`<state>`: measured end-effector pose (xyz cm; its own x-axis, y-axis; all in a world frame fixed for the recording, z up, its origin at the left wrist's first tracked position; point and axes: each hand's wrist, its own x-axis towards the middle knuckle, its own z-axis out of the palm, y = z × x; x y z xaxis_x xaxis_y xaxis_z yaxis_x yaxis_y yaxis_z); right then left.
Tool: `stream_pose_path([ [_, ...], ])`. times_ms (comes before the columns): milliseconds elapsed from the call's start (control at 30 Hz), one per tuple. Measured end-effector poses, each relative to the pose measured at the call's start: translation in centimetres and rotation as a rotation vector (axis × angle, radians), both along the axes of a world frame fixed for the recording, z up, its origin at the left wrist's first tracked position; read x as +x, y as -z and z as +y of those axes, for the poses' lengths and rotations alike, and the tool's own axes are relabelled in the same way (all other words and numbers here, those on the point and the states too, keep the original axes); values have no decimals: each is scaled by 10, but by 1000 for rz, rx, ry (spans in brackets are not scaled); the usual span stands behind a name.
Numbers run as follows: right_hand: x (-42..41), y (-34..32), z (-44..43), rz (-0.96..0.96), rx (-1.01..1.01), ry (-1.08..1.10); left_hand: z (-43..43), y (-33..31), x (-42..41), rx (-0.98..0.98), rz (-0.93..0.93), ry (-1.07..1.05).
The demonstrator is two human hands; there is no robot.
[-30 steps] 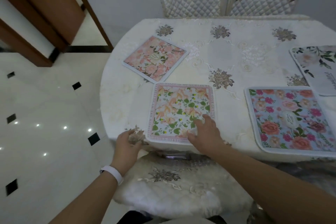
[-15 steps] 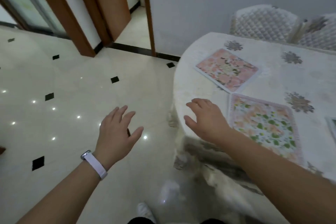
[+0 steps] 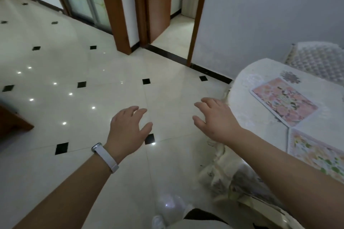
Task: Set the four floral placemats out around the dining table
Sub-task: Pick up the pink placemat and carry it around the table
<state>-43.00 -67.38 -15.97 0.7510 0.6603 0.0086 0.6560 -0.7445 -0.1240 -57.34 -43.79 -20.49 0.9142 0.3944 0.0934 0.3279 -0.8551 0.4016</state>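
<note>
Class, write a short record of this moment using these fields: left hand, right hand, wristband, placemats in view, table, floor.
left hand: open, empty, above the floor
right hand: open, empty, near the edge of the table
wristband: white, on the left wrist
placemats in view: two, flat on the table; pink placemat, green-and-peach placemat partly cut off
table: draped in a white embroidered cloth
floor: pale glossy tiles, black diamonds

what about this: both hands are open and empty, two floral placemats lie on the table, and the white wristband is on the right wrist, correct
No. The head view shows the white wristband on the left wrist. The rest stands: left hand and right hand open and empty, pink placemat and green-leaf placemat on the table.
</note>
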Motion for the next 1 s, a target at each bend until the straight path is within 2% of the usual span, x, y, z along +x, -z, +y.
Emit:
stream_pose_path([
  [167,12,6,58,-8,-2,-83,42,6,-2,39,38,-43],
  [333,56,23,92,46,-2,-116,76,19,31,27,95,-84],
  [633,204,42,147,163,22,-69,130,10,180,92,148,-55],
  [800,285,28,168,154,25,-49,154,-17,273,130,99,-38],
  [1000,347,12,203,108,61,-14,191,-22,338,111,63,3],
])
